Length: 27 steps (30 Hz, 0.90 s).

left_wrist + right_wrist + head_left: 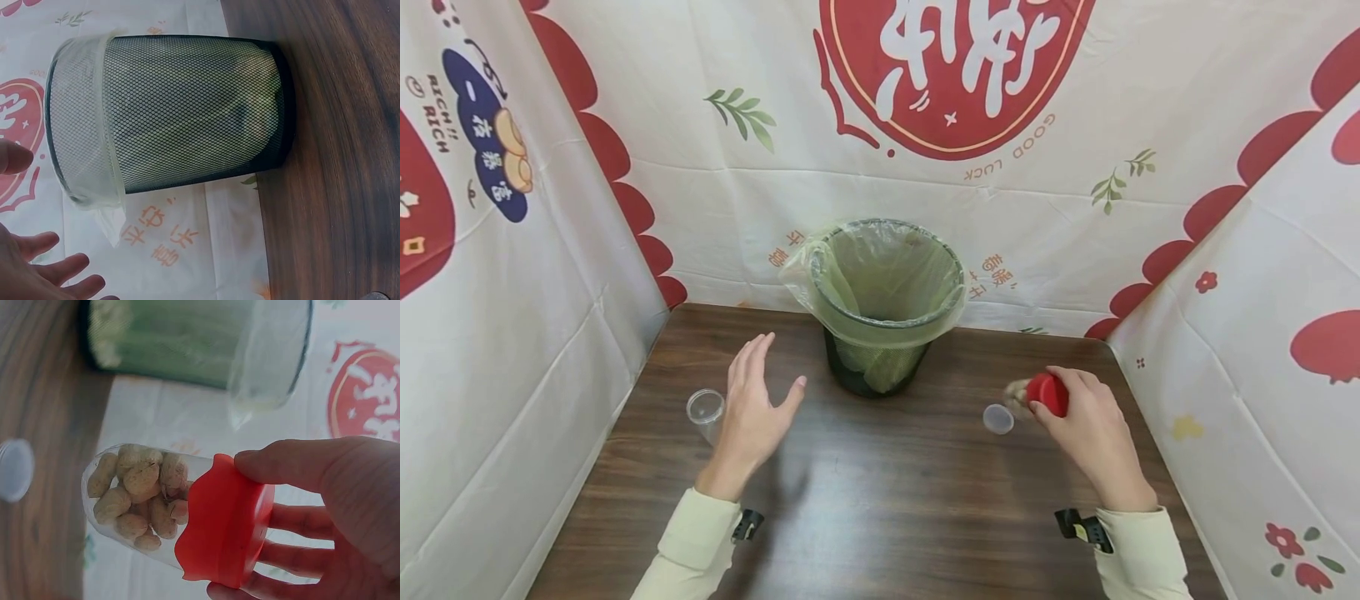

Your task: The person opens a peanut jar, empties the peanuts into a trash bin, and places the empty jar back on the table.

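Overhead, saw the right hand clamped round the red cap of a jar, held tilted just above the worktop, right of the bin. Showed peanuts packed inside, cap on, so nothing poured out yet. Found a small clear lid lying flat just beside the jar. Caught the left hand with fingers spread and holding nothing, hovering over the wood beside an empty clear cup at its outer side. Noted the bin lined with a green bag and standing at the back, between the two hands. Judged the work barely begun: jar lifted, cup unfilled, cap not opened, bin untouched.
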Tool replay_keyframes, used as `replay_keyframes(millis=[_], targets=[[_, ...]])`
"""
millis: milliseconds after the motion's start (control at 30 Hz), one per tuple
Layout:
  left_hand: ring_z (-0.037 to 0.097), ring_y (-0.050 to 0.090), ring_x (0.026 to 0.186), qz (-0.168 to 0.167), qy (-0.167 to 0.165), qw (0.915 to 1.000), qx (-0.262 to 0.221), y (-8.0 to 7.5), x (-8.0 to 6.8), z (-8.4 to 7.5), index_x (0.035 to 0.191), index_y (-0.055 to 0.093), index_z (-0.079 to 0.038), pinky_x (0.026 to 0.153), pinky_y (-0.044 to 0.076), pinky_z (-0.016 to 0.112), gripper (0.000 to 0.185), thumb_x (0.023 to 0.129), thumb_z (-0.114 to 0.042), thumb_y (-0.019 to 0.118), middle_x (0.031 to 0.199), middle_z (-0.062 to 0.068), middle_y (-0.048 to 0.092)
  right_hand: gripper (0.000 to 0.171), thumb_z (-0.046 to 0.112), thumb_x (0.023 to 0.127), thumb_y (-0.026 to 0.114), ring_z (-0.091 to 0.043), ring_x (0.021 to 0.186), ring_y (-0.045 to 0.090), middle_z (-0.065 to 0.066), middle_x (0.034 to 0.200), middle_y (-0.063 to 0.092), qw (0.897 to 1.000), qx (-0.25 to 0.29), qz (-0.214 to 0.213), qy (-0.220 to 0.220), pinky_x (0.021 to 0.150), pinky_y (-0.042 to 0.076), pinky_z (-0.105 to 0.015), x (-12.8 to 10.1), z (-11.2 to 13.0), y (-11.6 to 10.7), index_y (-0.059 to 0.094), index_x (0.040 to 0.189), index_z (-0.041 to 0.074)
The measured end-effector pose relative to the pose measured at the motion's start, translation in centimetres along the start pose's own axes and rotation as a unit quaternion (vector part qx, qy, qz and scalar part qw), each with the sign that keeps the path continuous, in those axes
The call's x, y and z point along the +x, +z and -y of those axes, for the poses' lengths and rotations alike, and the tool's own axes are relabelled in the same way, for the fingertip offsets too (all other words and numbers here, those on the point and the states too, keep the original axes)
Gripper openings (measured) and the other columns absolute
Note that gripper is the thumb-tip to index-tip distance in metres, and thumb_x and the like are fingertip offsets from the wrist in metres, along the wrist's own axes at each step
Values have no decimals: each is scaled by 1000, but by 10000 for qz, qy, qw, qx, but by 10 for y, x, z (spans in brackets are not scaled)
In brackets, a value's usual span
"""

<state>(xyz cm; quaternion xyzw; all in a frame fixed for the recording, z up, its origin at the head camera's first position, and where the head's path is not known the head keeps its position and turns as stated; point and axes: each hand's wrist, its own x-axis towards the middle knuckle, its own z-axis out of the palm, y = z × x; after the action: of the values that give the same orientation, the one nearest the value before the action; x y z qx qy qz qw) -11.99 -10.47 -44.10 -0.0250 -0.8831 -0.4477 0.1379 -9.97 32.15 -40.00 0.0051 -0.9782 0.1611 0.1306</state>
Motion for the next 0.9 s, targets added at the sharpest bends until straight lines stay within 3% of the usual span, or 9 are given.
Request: replay_keyframes(millis=[167, 433, 667, 900], targets=[[35, 27, 163, 79, 63, 9999, -4, 4, -2, -3, 167, 36, -11, 131, 27, 59, 84, 95, -27, 78, 173, 14, 35, 64, 10, 83, 90, -55, 121, 58, -34, 137, 61, 9995, 142, 125, -266, 88, 59, -73, 0, 30, -3, 63, 139, -5], [34, 23, 165, 479, 173, 9987, -10, 13, -6, -8, 169, 32, -13, 132, 27, 60, 91, 94, -31, 81, 176, 12, 29, 63, 13, 84, 92, -47, 122, 61, -27, 139, 63, 9960, 451, 418, -651, 86, 63, -65, -8, 69, 8, 65, 140, 2], [38, 19, 166, 958, 513, 9940, 87, 19, -11, -8, 171, 27, -14, 129, 27, 67, 102, 91, -36, 86, 177, 14, 26, 55, 14, 85, 90, -38, 114, 66, -18, 133, 69, 9901, 611, 456, -1182, 83, 65, -55, -15, 98, 34, 70, 135, 6], [39, 22, 165, 1448, 1079, 9832, 248, 25, -16, -9, 171, 29, -16, 130, 29, 63, 113, 82, -39, 95, 176, 13, 29, 53, 14, 83, 92, -31, 116, 66, -10, 131, 71, 9823, 973, 460, -1530, 88, 64, -45, -20, 127, 45, 73, 132, 9]])
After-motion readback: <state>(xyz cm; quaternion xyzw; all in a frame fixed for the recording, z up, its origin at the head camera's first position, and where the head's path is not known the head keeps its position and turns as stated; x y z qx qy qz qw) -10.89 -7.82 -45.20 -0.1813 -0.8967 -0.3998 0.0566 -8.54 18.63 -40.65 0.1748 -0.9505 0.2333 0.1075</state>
